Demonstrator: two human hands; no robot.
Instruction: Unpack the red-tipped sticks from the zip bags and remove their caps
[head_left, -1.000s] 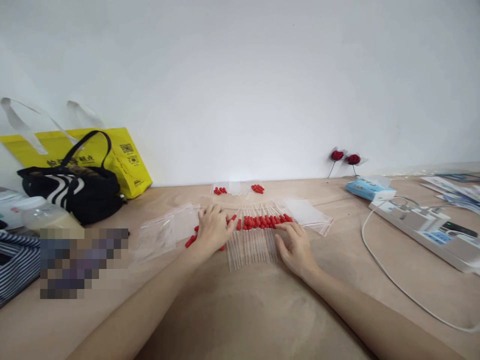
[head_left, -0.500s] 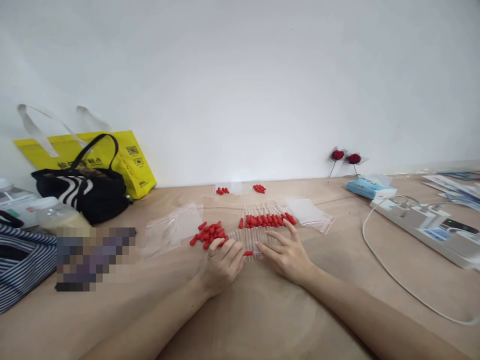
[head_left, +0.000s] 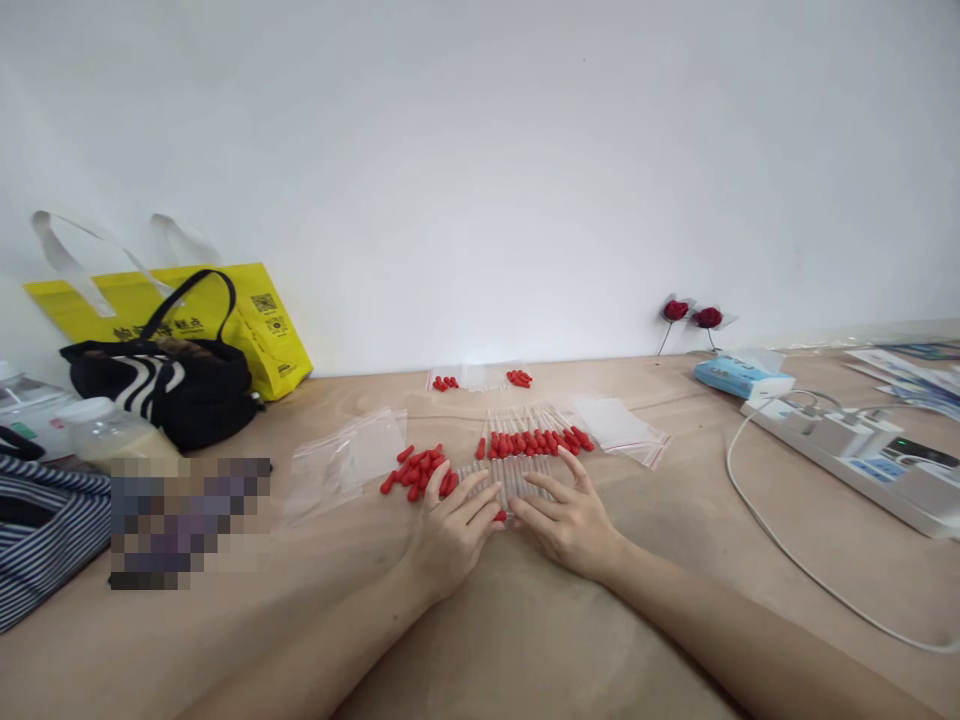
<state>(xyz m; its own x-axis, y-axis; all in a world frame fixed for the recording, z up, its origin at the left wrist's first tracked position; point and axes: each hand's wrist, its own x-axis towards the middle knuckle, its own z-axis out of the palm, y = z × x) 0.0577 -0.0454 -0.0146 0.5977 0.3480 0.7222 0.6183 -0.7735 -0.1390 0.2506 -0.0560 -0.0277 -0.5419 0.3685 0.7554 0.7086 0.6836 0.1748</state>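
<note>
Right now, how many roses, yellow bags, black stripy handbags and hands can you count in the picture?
Red roses: 2
Yellow bag: 1
Black striped handbag: 1
Hands: 2, the left hand and the right hand
Total: 6

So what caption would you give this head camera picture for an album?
Left hand and right hand spread flat over a row of red-capped tubes, loose red caps alongside.
</note>
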